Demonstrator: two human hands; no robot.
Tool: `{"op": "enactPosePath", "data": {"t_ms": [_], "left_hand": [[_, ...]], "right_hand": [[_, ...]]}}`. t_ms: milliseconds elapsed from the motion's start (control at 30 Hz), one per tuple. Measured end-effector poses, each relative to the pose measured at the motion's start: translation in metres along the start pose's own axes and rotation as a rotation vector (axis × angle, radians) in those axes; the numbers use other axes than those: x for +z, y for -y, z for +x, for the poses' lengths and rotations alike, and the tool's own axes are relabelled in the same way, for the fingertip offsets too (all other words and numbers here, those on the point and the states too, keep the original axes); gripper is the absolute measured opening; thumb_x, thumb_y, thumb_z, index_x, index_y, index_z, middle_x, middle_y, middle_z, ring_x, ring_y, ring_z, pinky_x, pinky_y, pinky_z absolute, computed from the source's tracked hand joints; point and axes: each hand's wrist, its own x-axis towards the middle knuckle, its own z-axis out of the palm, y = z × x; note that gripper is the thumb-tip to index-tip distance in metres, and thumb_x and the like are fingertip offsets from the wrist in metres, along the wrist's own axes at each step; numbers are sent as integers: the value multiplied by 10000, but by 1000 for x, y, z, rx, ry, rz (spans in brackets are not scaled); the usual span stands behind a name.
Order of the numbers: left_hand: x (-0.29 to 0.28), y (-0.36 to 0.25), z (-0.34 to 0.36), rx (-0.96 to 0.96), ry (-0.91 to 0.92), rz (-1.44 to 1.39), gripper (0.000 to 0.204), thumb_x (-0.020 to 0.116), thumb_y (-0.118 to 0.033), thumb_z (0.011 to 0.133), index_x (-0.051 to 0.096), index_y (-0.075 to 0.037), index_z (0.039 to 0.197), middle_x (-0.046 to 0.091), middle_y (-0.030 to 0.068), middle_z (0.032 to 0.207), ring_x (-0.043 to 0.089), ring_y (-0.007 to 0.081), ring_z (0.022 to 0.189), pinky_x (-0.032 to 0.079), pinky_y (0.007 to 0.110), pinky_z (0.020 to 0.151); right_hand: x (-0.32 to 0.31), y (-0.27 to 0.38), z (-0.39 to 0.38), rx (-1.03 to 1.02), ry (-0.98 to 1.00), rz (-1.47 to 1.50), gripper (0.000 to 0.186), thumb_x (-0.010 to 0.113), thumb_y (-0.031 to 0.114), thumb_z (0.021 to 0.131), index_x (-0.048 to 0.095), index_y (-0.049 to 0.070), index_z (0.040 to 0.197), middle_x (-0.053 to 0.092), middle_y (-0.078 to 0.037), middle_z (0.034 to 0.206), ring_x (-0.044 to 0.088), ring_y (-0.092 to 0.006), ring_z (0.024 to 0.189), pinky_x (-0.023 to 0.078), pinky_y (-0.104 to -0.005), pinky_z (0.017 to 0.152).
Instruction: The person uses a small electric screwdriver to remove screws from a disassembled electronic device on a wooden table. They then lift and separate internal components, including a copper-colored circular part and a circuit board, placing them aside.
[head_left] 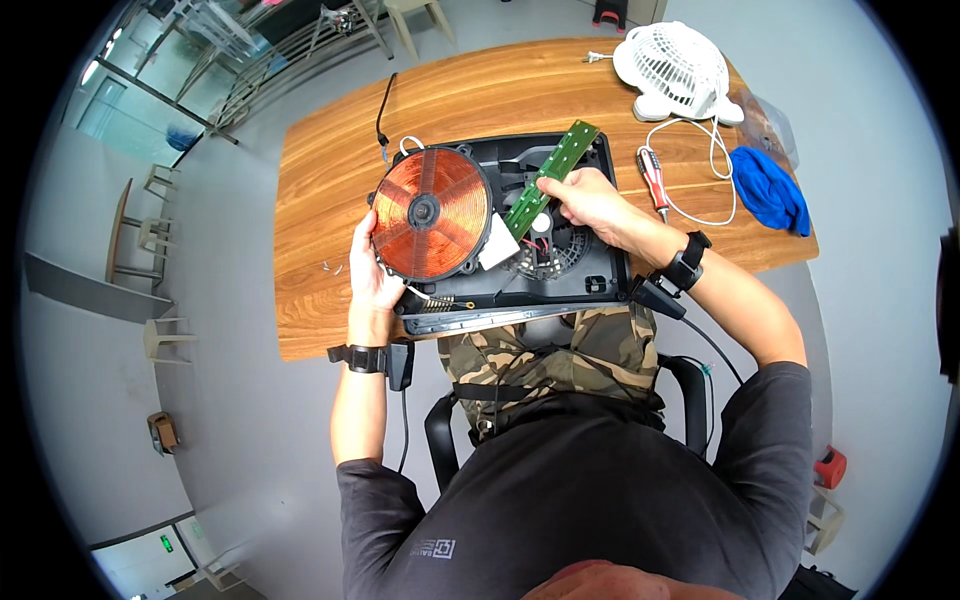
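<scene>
My left hand [373, 265] grips the left rim of a round copper induction coil [455, 215] with a black frame, tilted over the left part of a black plastic housing [560, 292]. In my right hand [585, 203] is a long green circuit board [562, 160], pinched between thumb and fingers and slanting up to the right over the housing. Below the board a round fan [560, 255] sits inside the housing. A white flat piece [498, 243] shows between coil and board; I cannot tell what it is fixed to.
The wooden table [330, 170] carries a white fan-like appliance [680, 75] with its cord at the far right. Nearer lie a red-handled screwdriver [654, 185] and a blue cloth [768, 190]. A black cable [383, 115] lies behind the coil, small bits [332, 268] at left.
</scene>
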Motion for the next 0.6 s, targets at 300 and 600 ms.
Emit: {"op": "enactPosePath", "data": {"t_ms": [300, 600], "left_hand": [[14, -34, 16, 112, 3, 52, 450, 453, -329, 1083, 537, -10, 1391, 653, 208, 1324, 680, 330, 1165, 570, 509, 1025], [65, -100, 56, 189, 34, 99, 339, 456, -212, 1085, 566, 54, 1264, 691, 232, 1211, 725, 339, 1062, 632, 469, 950]], "right_hand": [[-8, 54, 18, -259, -278, -95, 404, 708, 331, 963, 721, -17, 758, 567, 8, 607, 475, -86, 570, 387, -336, 544], [-35, 130, 69, -312, -167, 6, 298, 704, 292, 956, 714, -6, 961, 603, -17, 767, 293, -66, 506, 228, -283, 465]]}}
